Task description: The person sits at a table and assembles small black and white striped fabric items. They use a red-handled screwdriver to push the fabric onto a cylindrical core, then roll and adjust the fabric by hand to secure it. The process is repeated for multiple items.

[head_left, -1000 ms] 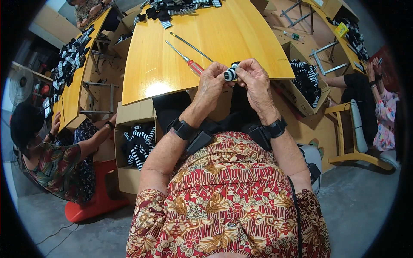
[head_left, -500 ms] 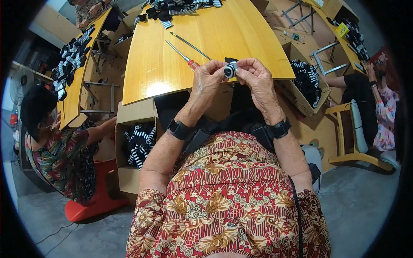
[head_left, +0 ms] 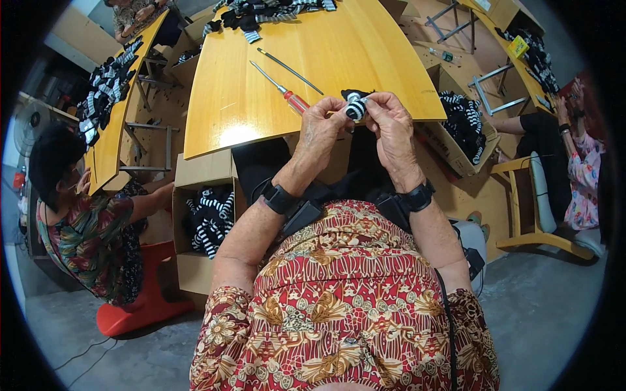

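Between the fingertips of both hands, just over the table's near edge, is a bunched black-and-white striped knitted sock [head_left: 356,108]. My left hand [head_left: 322,128] pinches it from the left and my right hand [head_left: 393,128] from the right. A black part of the fabric [head_left: 352,94] shows just beyond the fingers. Close by my left hand lies a screwdriver [head_left: 296,101] with a red handle, its thin shaft pointing away to the far left. Beside it on the table rests a slim dark rod [head_left: 290,70].
Striped socks [head_left: 261,18] lie heaped at the far end of the yellow table [head_left: 339,45]. Cardboard boxes of striped socks stand at left [head_left: 212,221] and right [head_left: 466,127]. A co-worker [head_left: 91,228] sits at the left table, another [head_left: 580,169] at the right.
The sock has turned in my fingers: its rounded end faced up before, and now bands of stripes show. Both hands stay close together, still pinching it.
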`<state>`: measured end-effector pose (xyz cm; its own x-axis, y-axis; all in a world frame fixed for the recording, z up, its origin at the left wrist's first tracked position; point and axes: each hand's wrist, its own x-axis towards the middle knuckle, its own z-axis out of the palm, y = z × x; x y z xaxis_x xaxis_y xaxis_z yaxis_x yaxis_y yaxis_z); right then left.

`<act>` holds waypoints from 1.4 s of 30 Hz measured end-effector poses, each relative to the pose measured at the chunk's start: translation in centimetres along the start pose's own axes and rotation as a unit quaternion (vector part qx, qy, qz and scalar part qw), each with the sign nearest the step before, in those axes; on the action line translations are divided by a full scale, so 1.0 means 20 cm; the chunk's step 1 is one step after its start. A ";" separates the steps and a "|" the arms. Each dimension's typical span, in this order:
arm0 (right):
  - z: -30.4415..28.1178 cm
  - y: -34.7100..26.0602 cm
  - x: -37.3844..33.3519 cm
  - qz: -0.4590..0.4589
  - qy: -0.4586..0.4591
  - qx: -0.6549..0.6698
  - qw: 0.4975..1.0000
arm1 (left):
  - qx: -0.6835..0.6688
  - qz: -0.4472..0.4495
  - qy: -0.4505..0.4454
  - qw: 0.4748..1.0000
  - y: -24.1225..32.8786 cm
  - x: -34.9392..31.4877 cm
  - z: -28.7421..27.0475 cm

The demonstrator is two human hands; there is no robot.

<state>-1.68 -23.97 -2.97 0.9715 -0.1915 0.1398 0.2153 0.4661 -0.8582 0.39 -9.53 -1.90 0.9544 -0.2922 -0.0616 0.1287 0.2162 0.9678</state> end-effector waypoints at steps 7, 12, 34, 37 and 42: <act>-0.02 -0.03 0.01 0.086 -0.072 0.061 0.992 | -0.099 -0.016 -0.006 0.995 -0.01 0.01 -0.01; 0.00 -0.04 0.01 0.089 -0.059 0.056 0.993 | -0.141 -0.020 0.012 0.990 0.00 0.00 0.00; 0.02 -0.05 -0.01 0.163 -0.102 0.144 0.971 | -0.255 0.005 -0.099 0.962 0.04 0.00 -0.04; 0.01 -0.05 0.00 0.118 -0.062 0.109 0.985 | -0.224 0.003 -0.083 0.971 0.01 0.00 -0.05; 0.05 -0.08 -0.02 0.061 -0.032 0.102 0.992 | -0.216 0.011 -0.079 0.973 0.02 0.00 -0.03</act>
<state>-2.22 -23.75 -1.19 0.9944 -0.0712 0.0782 0.1057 0.6486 -0.7538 0.59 -8.95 -1.60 0.9094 -0.4149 0.0281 0.2433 0.5856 0.7732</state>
